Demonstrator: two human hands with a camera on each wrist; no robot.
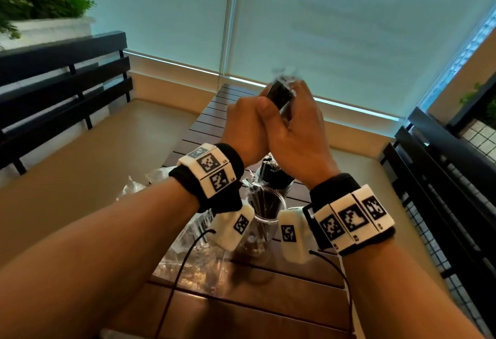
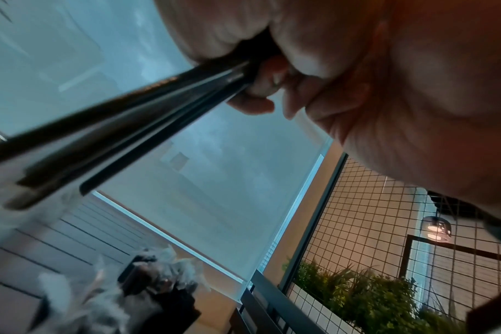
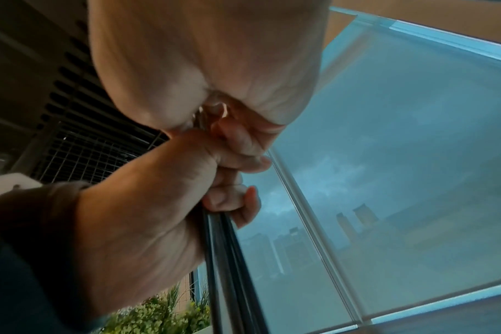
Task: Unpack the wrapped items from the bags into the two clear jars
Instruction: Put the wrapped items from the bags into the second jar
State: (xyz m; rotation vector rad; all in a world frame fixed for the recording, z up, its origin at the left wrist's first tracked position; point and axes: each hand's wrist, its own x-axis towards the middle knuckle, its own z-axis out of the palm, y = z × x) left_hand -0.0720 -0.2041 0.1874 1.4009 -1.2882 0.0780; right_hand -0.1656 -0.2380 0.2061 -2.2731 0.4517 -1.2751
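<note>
Both forearms with marker wristbands fill the near foreground, hands raised together above the slatted wooden table (image 1: 214, 113). Left hand (image 1: 245, 126) fingers clenched round a bundle of black sticks in clear wrap (image 1: 280, 94), upper end poking out between the two hands. In left wrist view the same dark sticks (image 2: 123, 133) run out from the curled fingers (image 2: 255, 101), lower ends blurred. Right hand (image 1: 294, 134) closed against the left one, fingers curled onto the top of the bundle; right wrist view shows its fingers (image 3: 243, 140) pinching crinkled wrap, sticks (image 3: 229, 259) hanging below the left hand (image 3: 146, 214). Near clear jar (image 1: 264, 220) stands on the table directly under the hands, black sticks upright inside. Second jar (image 1: 276, 175) just behind it, also holding dark wrapped items. Clear plastic bags (image 1: 193, 261) lie crumpled on the table left of the near jar, touching it or not, can't tell
</note>
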